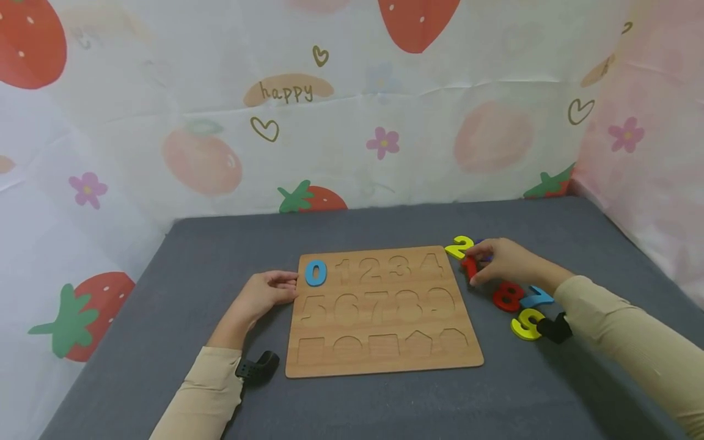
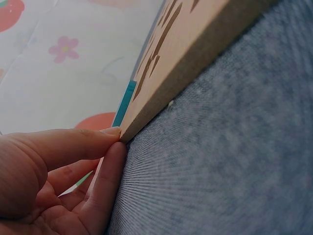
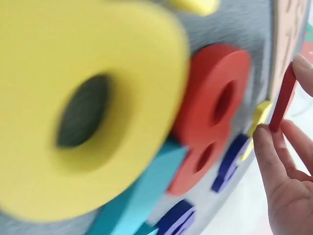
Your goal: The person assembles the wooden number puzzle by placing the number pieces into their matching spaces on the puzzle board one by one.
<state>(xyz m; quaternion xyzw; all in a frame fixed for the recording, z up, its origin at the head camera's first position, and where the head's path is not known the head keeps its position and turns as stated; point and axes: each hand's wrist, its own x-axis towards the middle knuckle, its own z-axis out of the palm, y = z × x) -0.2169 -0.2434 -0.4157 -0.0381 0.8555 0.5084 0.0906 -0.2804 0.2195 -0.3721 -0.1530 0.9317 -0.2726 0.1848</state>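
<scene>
A wooden number puzzle board (image 1: 385, 327) lies on the table, with a blue 0 (image 1: 316, 273) in its top left recess. My left hand (image 1: 267, 292) is at the board's left edge; in the left wrist view its thumb (image 2: 83, 144) and a finger pinch that edge. Right of the board, my right hand (image 1: 503, 260) pinches a red number 1 (image 1: 469, 267) between thumb and fingertips. The right wrist view shows the red 1 (image 3: 283, 98) held edge-on, raised off the cloth. A yellow 2 (image 1: 459, 247) lies just beyond it, by the board's top right corner.
Nearer me on the right lie a red 8 (image 1: 508, 297), a blue 7 (image 1: 536, 297) and a yellow piece (image 1: 527, 324). Dark blue pieces (image 3: 230, 161) show past the red 8 in the right wrist view. Patterned cloth walls (image 1: 385, 177) border the grey table (image 1: 231, 244).
</scene>
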